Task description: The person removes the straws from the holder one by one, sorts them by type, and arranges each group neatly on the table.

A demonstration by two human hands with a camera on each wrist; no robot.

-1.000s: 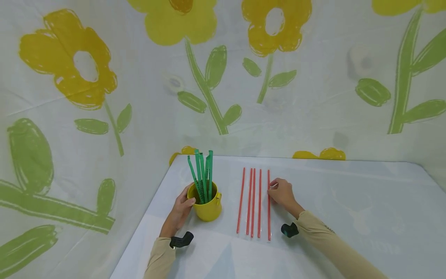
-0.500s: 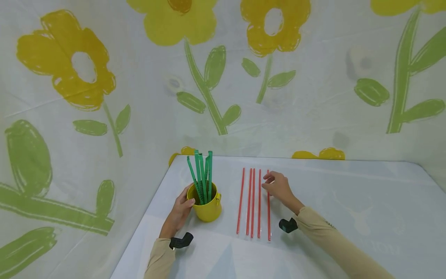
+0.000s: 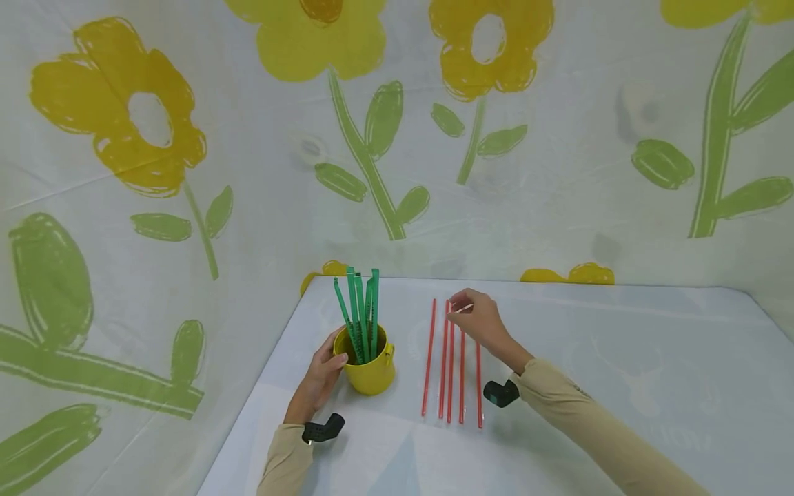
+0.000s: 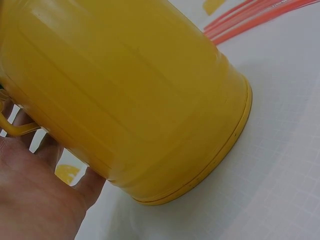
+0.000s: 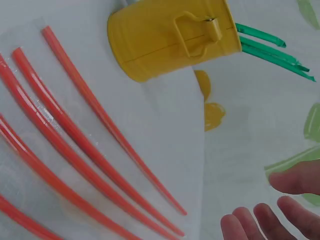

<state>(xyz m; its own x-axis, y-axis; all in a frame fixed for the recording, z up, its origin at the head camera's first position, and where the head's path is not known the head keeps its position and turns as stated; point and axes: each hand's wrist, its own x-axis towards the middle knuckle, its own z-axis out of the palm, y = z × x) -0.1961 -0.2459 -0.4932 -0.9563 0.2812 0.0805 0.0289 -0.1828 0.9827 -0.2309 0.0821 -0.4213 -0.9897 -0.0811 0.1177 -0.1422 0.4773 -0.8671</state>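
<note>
Long beige left sleeve (image 3: 287,458), lightly creased, matching long beige right sleeve (image 3: 595,427), short row of small dark marks near its cuff, black bent-shaped left wrist camera (image 3: 324,428), chunky black right wrist camera (image 3: 502,393), faint teal tint on its end

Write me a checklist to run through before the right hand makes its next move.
1. Yellow cup upright on the table: ok.
2. Left hand holding the cup: ok.
3. Green straws standing inside the cup: ok.
4. Right hand gripping a red straw: not ok; thumb and fingers are apart with nothing visible between them.
5. All five red straws evenly spaced: not ok; two lie close together.
6. Cup's inside bottom unobstructed: cannot tell; it is hidden.
</note>
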